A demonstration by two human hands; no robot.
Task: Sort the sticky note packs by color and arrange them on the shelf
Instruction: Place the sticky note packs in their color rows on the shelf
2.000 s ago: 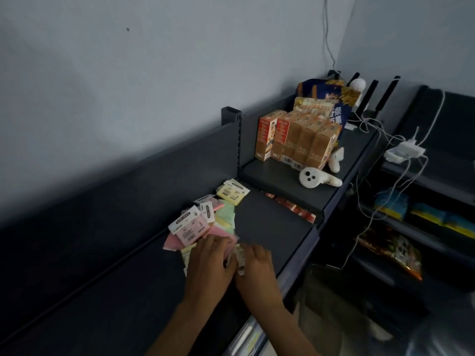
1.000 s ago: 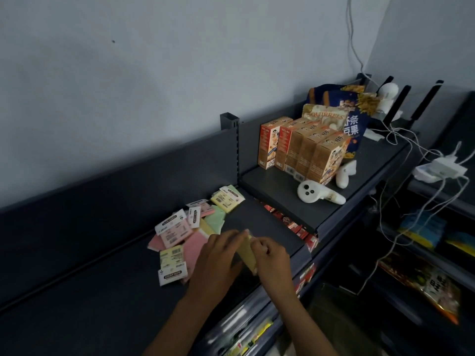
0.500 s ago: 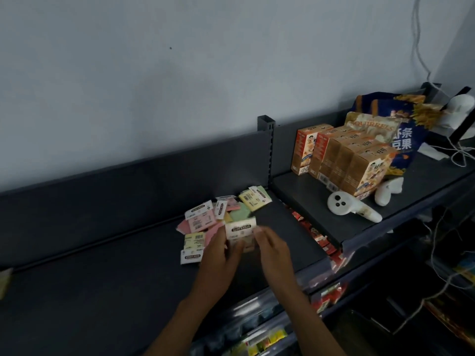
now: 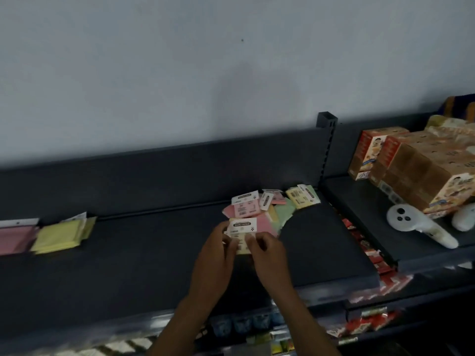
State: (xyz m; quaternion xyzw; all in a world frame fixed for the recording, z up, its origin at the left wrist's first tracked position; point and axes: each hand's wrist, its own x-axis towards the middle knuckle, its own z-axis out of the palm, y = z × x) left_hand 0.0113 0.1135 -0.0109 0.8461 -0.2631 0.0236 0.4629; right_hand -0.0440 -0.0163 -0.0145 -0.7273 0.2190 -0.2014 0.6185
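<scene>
A loose heap of sticky note packs [image 4: 267, 209], pink, green and yellow, lies on the dark shelf [image 4: 144, 258] near its back wall. At the heap's front edge my left hand [image 4: 218, 250] and my right hand [image 4: 267, 250] both pinch one pale yellow pack [image 4: 241, 233] with a white "STICKY NOTE" header card. Far left on the same shelf sit a stack of yellow packs [image 4: 61, 235] and a stack of pink packs [image 4: 15, 238] side by side.
A raised shelf on the right carries a row of orange cartons [image 4: 416, 168] and two white controllers [image 4: 421, 224]. An upright post [image 4: 326, 140] divides the two shelves. Red packets [image 4: 370, 253] and other goods fill the shelves below.
The view has swung left, bringing the sorted yellow and pink stacks into sight. Both hands have kept hold of the yellow pack and still hold it at the heap's front.
</scene>
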